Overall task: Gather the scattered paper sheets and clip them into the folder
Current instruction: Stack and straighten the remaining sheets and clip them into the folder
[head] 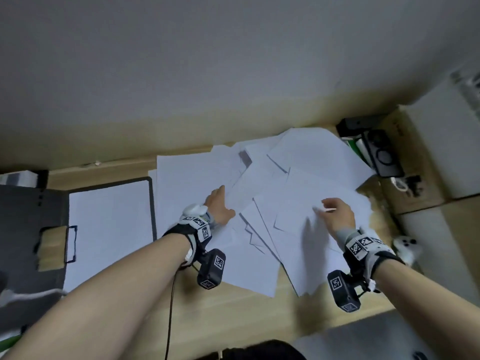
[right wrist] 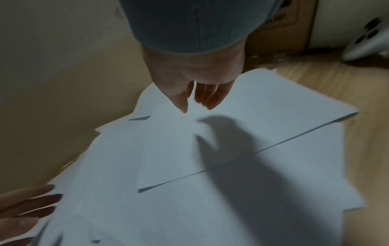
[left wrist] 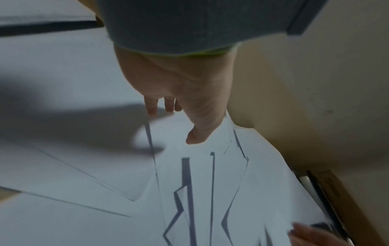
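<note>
The paper sheets (head: 293,203) lie fanned in a loose overlapping heap across the middle of the desk (head: 233,315). I'd guess the two hands flank them to sweep them together. The left hand (head: 219,205) rests flat on the heap's left side, its grip released, fingers straight. The right hand (head: 337,213) sits on the heap's right side, fingers relaxed, grasping nothing. The open folder (head: 46,211), clip on its near edge, waits just left of the sheets, one sheet already inside.
</note>
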Tool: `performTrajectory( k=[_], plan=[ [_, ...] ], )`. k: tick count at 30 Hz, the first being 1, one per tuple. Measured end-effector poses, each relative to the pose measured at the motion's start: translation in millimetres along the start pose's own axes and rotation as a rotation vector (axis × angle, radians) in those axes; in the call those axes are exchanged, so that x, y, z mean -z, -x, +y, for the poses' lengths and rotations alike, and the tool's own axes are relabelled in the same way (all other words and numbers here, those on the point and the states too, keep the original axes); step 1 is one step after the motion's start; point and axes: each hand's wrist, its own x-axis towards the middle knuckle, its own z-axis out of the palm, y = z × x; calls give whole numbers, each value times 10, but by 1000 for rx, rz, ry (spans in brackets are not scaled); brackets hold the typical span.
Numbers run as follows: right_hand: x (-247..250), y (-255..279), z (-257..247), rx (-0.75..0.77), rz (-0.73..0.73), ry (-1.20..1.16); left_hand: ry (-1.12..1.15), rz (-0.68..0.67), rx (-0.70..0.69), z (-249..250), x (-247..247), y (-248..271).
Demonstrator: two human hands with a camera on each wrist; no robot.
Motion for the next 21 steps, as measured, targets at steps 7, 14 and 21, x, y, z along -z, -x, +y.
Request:
performTrajectory(
  k=[7, 14, 21],
  plan=[
    [420, -423, 567, -95, 27, 288, 211, 80, 58, 317, -328, 11],
    [271, -403, 624, -107, -9, 353, 515, 97, 116, 429, -650, 232],
    [15, -26, 702, 20, -174, 296, 380, 109, 159, 317, -706, 424]
  ],
)
